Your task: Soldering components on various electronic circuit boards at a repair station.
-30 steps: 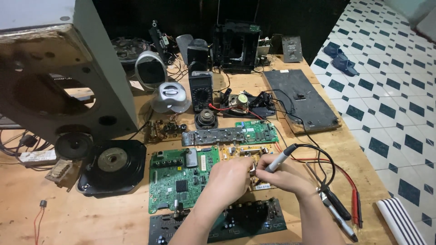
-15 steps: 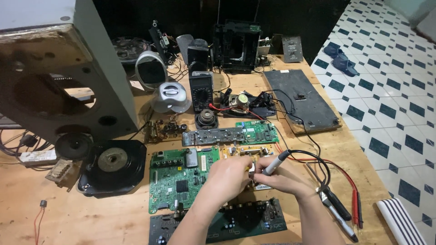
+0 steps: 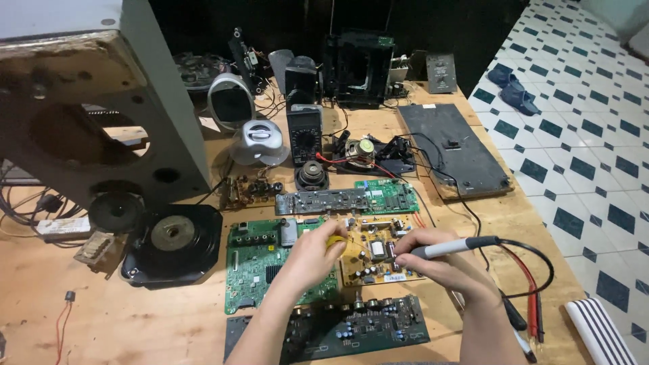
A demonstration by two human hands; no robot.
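Hands meet over a tan circuit board [image 3: 375,253] lying on the wooden surface [image 3: 135,318] between a green circuit board [image 3: 260,263] and coiled probe leads [image 3: 534,284]. Right hand [image 3: 439,267] is closed around a grey soldering iron [image 3: 449,248], tip pointing at the tan board. Left hand [image 3: 314,257] pinches a small yellow object [image 3: 335,242], fingers together, at that board's left edge.

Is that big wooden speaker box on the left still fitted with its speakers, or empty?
Empty: the speaker box shows bare round holes, and a loose speaker lies on the table.
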